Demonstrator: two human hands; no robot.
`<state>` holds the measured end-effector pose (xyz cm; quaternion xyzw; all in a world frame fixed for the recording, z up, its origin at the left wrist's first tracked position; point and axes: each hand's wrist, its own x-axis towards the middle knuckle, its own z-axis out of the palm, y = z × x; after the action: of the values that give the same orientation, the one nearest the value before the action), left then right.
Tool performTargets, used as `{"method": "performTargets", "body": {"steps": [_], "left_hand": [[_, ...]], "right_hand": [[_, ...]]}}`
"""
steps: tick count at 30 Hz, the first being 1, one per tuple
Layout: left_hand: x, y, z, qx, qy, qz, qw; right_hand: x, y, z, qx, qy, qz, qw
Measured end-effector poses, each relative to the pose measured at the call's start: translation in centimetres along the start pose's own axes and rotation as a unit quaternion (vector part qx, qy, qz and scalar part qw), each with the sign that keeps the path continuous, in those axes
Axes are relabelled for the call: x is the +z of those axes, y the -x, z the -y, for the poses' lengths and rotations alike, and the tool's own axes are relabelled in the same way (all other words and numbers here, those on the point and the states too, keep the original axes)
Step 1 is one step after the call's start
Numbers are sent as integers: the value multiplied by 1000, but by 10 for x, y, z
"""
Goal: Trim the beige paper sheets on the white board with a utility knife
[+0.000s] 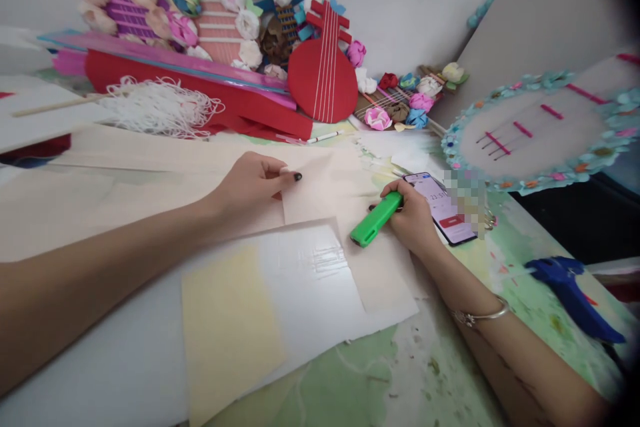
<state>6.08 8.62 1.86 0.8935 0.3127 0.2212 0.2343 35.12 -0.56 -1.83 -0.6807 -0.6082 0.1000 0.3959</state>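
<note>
My left hand [250, 180] is closed, thumb and finger pinching the edge of a thin pale cream sheet of paper [320, 170]. Gripped in my right hand [413, 210] is a bright green utility knife [375, 220], held at a slant over the pale sheets; no blade shows. Below both hands lies a white board [320, 293] with glossy streaks near its top edge. On that board rests a pale yellow sheet [227, 327]. A phone [440, 207] lies just beyond my right wrist.
A blue glue gun [575, 297] lies on the green-patterned tabletop [350, 380] at right. White string [160, 107] is heaped at back left. Paper-flower instruments, including a red lute shape [305, 80], lean against the wall. A flower-rimmed oval piece [545, 127] stands at right.
</note>
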Motion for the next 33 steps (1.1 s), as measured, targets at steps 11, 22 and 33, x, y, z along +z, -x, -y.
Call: {"method": "performTargets", "body": {"steps": [11,22,33], "left_hand": [[-6,-16,5,-196,62,-12,979],[-41,-51,97,-149,-191,-20,970],[-98,-37,142,-190,-253,149,937]], "right_hand": [[-1,1,3,14,21,10,1000],[-6,4,8,25,43,29,998],[-9,6,14,15,35,43,998]]}}
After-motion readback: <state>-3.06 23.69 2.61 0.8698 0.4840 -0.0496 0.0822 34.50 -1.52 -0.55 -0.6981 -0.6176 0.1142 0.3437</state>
